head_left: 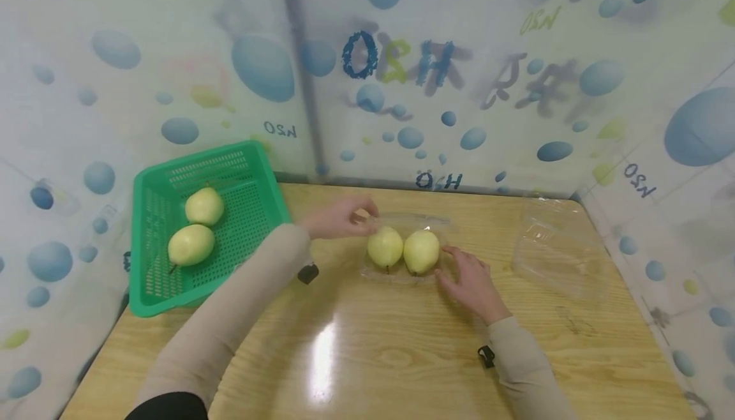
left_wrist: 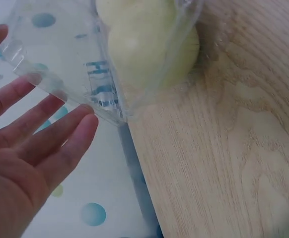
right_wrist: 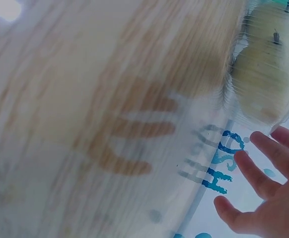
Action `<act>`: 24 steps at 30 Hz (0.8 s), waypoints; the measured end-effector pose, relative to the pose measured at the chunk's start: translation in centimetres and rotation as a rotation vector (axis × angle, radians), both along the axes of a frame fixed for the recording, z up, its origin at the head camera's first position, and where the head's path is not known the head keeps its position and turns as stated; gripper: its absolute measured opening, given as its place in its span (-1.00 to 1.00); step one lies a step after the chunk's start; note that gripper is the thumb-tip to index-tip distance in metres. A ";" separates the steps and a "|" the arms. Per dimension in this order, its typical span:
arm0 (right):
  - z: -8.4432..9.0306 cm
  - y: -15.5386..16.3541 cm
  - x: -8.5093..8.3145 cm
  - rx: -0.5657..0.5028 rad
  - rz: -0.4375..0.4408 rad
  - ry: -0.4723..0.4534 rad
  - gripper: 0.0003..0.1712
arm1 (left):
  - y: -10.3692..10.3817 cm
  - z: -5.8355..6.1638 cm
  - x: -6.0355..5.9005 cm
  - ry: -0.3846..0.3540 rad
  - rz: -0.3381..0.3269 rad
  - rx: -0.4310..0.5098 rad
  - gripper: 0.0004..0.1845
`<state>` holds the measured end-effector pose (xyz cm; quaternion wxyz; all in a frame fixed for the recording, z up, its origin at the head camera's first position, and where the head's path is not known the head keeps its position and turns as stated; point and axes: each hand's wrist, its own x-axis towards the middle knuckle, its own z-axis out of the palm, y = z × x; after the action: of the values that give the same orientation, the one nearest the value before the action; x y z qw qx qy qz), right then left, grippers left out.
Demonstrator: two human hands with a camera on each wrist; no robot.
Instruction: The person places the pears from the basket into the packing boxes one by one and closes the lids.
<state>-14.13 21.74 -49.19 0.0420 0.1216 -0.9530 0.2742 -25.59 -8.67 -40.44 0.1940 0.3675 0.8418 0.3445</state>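
Observation:
Two yellow-green pears point(head_left: 385, 247) point(head_left: 422, 251) lie side by side in a clear plastic clamshell box point(head_left: 367, 273) at the middle of the wooden table point(head_left: 373, 350). My left hand point(head_left: 358, 216) reaches to the box's raised clear lid point(head_left: 422, 219). In the left wrist view its straight fingers point(left_wrist: 60, 129) touch the lid's rim point(left_wrist: 60, 91), with a pear point(left_wrist: 144, 44) behind the plastic. My right hand point(head_left: 453, 263) rests flat on the table with fingers spread, touching the box's front right side. The right wrist view shows those fingers point(right_wrist: 256, 171) beside the pear point(right_wrist: 263, 74).
A green plastic basket point(head_left: 138, 247) stands at the table's back left with two more pears point(head_left: 203, 206) point(head_left: 191, 244) in it. A second clear clamshell box point(head_left: 559, 254) lies open at the right. Bubble-patterned sheeting walls in the table on three sides.

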 end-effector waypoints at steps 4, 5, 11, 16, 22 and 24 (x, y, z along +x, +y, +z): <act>0.0 0.2 0.0 0.000 0.003 -0.002 -0.39 | 0.1 -0.2 0.5 0.039 -0.031 -0.070 -0.50; -0.1 0.2 0.0 -0.001 0.004 -0.003 -0.39 | 0.1 -0.3 0.7 0.051 -0.037 -0.094 -0.49; 0.1 0.5 0.0 -0.025 0.005 -0.033 -0.35 | 0.9 -0.7 2.1 0.113 -0.067 -0.229 -0.44; 0.6 1.1 0.1 -0.055 0.031 -0.051 -0.34 | 1.5 -1.2 3.0 0.094 -0.042 -0.248 -0.38; 1.3 1.9 -0.2 -0.061 0.085 -0.003 -0.43 | 1.7 -2.3 3.3 0.217 -0.062 -0.310 -0.32; 1.5 2.1 -0.4 -0.073 0.087 0.011 -0.43 | 1.7 -2.7 3.4 0.265 -0.077 -0.312 -0.33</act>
<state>-14.48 23.89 -47.65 0.0398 0.1629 -0.9360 0.3096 -22.17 -6.99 -43.10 0.1490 0.4069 0.8885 0.1509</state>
